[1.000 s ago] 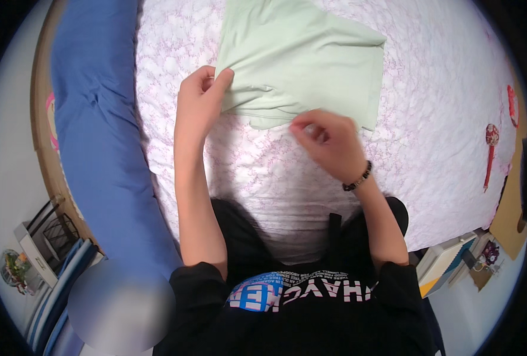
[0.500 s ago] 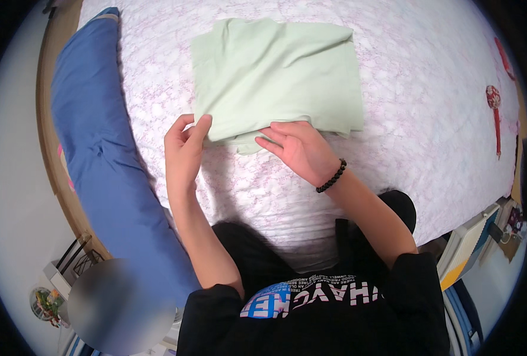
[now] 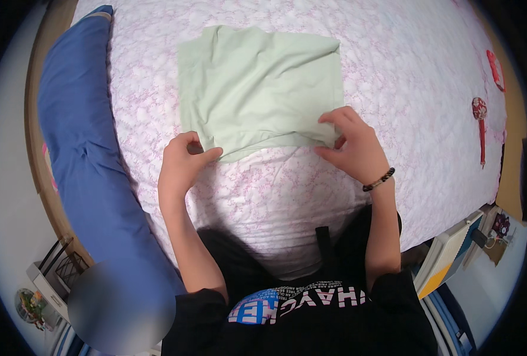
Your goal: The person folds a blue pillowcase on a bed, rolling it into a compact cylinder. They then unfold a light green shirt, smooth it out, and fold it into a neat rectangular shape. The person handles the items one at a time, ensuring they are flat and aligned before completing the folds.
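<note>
A pale green folded garment (image 3: 263, 89) lies on the bed in front of me, creased, with a narrow fold along its near edge; its exact kind cannot be made out. At its near left corner, my left hand (image 3: 183, 163) has its thumb on the near edge and its fingers curled at the side, the corner between them. Over the near right corner is my right hand (image 3: 358, 145), wearing a dark bead bracelet (image 3: 379, 180). Its thumb and fingers are spread apart, close to the cloth.
The bed sheet (image 3: 418, 107) is white with a pinkish pattern. A long blue rolled bedding piece (image 3: 85, 136) runs along the left side. Red ornaments, one with a tassel (image 3: 480, 110), lie at the right. A white and yellow box-like thing (image 3: 450, 258) stands off the bed's right edge.
My right hand has moved from the middle of the garment's near edge to its right corner, and its fingers have spread. The near edge lies straighter. My left hand stays at the left corner.
</note>
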{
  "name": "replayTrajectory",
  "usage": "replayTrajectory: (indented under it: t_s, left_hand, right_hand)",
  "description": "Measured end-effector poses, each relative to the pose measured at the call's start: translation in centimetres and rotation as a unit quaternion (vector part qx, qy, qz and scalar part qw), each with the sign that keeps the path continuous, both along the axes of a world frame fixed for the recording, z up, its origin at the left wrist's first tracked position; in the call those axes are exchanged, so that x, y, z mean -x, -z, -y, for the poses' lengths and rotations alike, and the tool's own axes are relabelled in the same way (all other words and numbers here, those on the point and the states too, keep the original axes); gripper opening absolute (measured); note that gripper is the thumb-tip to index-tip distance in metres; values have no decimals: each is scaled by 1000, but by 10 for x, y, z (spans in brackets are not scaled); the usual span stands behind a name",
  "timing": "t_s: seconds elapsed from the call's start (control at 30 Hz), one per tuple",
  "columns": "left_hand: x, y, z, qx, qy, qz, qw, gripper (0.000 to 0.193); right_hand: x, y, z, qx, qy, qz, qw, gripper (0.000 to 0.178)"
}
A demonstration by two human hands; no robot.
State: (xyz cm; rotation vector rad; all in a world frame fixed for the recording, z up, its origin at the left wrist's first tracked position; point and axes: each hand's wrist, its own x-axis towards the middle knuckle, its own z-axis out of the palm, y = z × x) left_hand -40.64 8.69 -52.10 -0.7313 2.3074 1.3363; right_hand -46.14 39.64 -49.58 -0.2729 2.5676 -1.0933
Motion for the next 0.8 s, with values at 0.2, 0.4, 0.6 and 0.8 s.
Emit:
replayTrajectory:
  t_s: [0.2,0.4,0.6,0.8]
  left_hand:
    - [7,-19,-5,-116,-98,55,987,18]
    - [3,-13,11,-199,-98,-71,973,13]
    - [2,-17,11,-159,-72,-105,979,11]
    - [7,-29,0,-216,-123,-105,963,16]
  right_hand:
    - [1,22,-13,66,-2,1,998,22]
    - [3,26,-25,111,34,-97,988,23]
    - [5,26,-20,128,2,-121,984,22]
    - [1,10,-8,-6,-32,-98,995,24]
